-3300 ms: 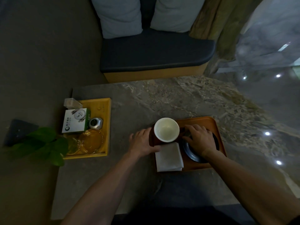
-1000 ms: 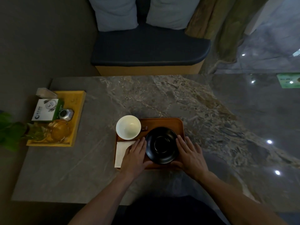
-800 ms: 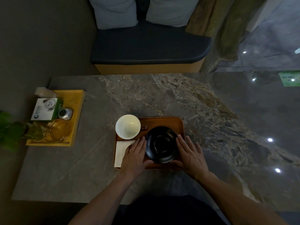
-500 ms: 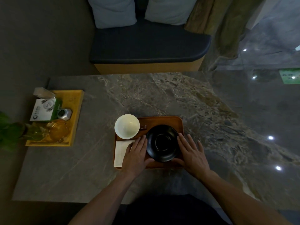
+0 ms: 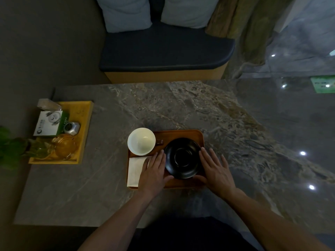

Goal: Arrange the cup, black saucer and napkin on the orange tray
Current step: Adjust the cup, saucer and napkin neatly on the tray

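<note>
Barely anything has shifted in the last second: our hands are parked in the same spots either side of the black saucer [image 5: 182,158], and compared with a few seconds back the saucer is now fully uncovered instead of sitting under our right palm. So right now our left hand [image 5: 153,171] lies flat with fingers spread, thumb touching the saucer's near-left rim, and part of the palm resting on the napkin [image 5: 135,170]. Our right hand [image 5: 215,171] mirrors it on the other side, also flat and open, thumb tucked against the near-right rim, gripping nothing. The cup [image 5: 141,141] stands just beyond our left fingertips, on the far-left corner of the orange tray [image 5: 181,134]. Looks to us like the step is the final nudge to settle the saucer. To do it well we'd push lightly from both thumbs at once so it slides rather than tips, and keep it clear of the tray's right wall. We'd also lift the left palm straight up when done, since dragging it could crease or skew the napkin underneath.
</note>
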Demonstrator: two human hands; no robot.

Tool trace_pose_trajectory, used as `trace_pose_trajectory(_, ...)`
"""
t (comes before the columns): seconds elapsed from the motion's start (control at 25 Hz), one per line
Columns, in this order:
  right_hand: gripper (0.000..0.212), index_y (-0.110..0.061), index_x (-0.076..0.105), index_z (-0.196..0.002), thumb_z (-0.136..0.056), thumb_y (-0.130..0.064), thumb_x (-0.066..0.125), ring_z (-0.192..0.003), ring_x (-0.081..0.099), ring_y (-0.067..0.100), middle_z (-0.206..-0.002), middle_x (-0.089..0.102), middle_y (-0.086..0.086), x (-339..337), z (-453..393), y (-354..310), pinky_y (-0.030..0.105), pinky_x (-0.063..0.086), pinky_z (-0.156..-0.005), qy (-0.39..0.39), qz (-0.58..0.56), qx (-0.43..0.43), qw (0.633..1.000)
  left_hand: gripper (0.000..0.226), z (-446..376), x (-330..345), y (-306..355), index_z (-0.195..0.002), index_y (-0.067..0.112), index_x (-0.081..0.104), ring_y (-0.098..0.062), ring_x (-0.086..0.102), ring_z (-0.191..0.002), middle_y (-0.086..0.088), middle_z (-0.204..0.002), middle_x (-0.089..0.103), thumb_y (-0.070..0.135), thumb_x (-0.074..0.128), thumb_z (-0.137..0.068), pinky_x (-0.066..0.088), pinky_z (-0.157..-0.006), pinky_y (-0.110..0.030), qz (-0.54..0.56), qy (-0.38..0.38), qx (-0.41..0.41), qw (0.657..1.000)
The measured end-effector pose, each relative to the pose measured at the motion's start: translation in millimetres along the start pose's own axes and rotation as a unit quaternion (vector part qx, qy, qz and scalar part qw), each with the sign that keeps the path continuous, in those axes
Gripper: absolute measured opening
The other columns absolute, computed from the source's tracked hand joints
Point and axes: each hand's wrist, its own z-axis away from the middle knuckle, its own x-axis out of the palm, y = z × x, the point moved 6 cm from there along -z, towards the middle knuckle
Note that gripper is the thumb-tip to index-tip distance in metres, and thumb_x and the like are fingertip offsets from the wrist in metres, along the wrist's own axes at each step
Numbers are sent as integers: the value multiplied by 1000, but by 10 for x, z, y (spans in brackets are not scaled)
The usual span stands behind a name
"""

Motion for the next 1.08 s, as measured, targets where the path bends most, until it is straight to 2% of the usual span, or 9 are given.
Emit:
trace_pose_trajectory(0.2, 86, -17, -1, -152, -89, -69, 24, -146, -12, 22, -160, -10, 0, 58, 63, -41, 53, 2, -117, 7, 16, 16, 1000, 76, 109, 54, 57, -154, 17, 3, -15, -7, -148, 0, -162, -3, 58, 31, -96, -10, -119, -38, -33, 10, 6, 999)
trace_pose_trajectory(0.56, 83, -18, 7, -152, -88, -68, 27, -146, -5, 24, -160, -1, -3, 66, 53, -9, 57, 7, -116, 19, 16, 14, 1000, 73, 67, 55, 70, -153, 16, 2, -15, -5, -149, 0, -163, -2, 55, 30, -98, -8, -119, -36, -36, 9, 0, 999)
trace_pose_trajectory(0.8, 83, -21, 2, -152, -89, -68, 28, -146, -10, 23, -158, -10, -7, 41, -12, 72, 57, 2, -116, 12, 16, 16, 1000, 73, -1, 39, 105, -154, 17, 5, -14, -7, -148, 0, -163, 1, 55, 32, -98, -9, -118, -36, -25, 12, -1, 1000)
trace_pose_trajectory(0.92, 82, -20, 7, -152, -89, -67, 31, -146, -7, 22, -159, -6, -6, 22, -17, 75, 57, 4, -116, 17, -1, 19, 1000, 73, -11, 24, 107, -154, 17, 7, -15, -4, -149, 0, -163, 2, 55, 32, -98, -8, -118, -35, -26, 13, 0, 1000)
trace_pose_trajectory(1.08, 83, -19, 12, -152, -87, -70, 19, -147, 2, 23, -159, 2, -4, 28, 28, 45, 57, 11, -116, 28, -4, 24, 999, 72, -2, 20, 80, -154, 19, 6, -14, -3, -149, 2, -163, 1, 55, 33, -97, -5, -119, -37, -15, 12, -1, 1000)
